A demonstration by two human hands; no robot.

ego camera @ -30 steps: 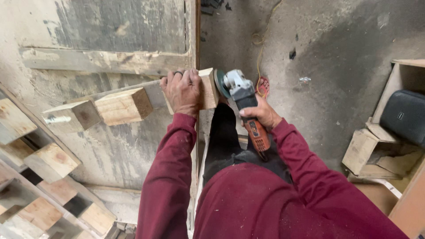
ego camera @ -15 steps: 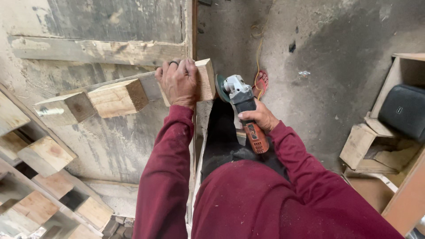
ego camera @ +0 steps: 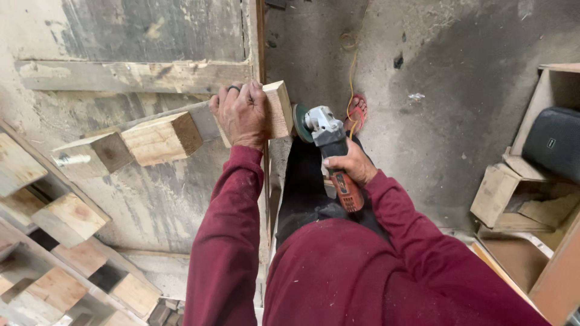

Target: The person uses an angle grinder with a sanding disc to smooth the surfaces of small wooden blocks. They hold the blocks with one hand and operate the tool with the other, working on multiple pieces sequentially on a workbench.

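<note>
The right hand (ego camera: 349, 164) is wrapped tight round the grinder (ego camera: 331, 151) (orange handle, disc up front). The disc sits just right of the block (ego camera: 279, 108). The left hand (ego camera: 241, 115) clamps that block at the worktop's (ego camera: 151, 199) right edge, its length running left.

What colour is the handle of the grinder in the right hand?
Orange-red, on the grinder; the head view shows it best.

To your far right, a dark rounded case (ego camera: 553, 148) with a small pale label (ego camera: 551, 143) sits inside an open wooden box (ego camera: 547, 90).
</note>
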